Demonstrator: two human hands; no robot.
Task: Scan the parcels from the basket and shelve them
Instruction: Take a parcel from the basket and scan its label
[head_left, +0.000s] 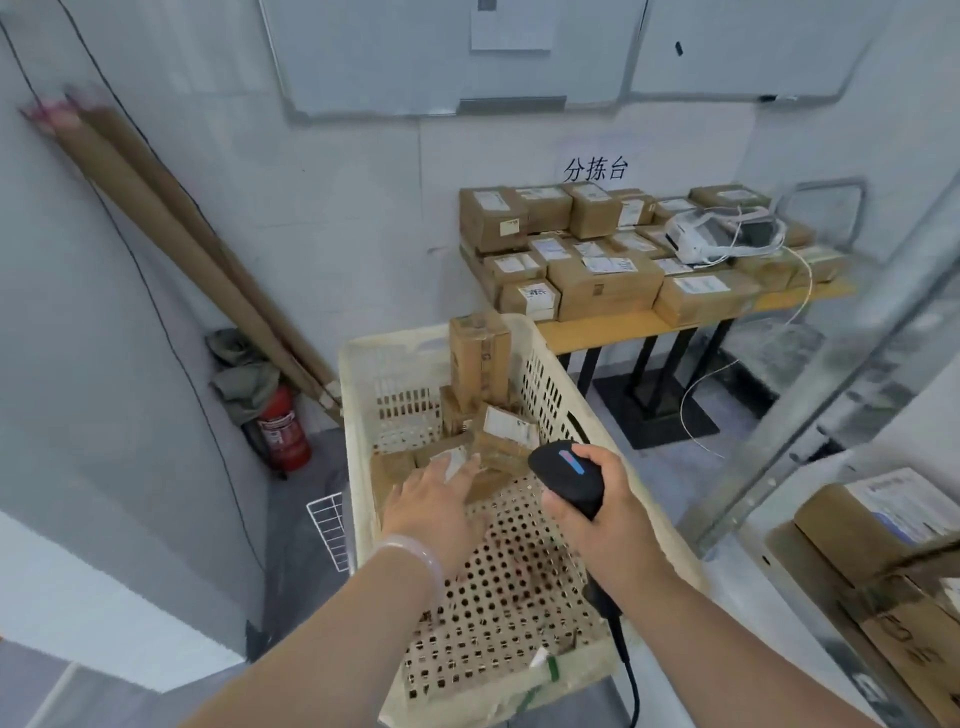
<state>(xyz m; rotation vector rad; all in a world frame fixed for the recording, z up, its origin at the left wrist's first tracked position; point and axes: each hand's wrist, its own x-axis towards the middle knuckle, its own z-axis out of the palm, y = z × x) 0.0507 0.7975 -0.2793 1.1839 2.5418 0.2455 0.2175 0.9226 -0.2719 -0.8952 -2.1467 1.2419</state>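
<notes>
A cream perforated plastic basket (358, 467) stands on the floor in front of me. At its far end lie several brown cardboard parcels (498, 447), and one tall parcel (478, 364) stands upright against the back wall. My left hand (436, 504) reaches into the basket with fingers straight, fingertips on a small labelled parcel (452, 460). My right hand (602, 514) grips a black corded barcode scanner (569, 480) above the basket's right side, its head pointing toward the parcels.
A yellow-topped table (597, 327) at the back carries many stacked parcels and a white label printer (706, 236). A metal shelf post (831, 374) and boxes (872, 525) on a shelf are at right. A red fire extinguisher (283, 431) and long cardboard tubes (171, 249) lean at left.
</notes>
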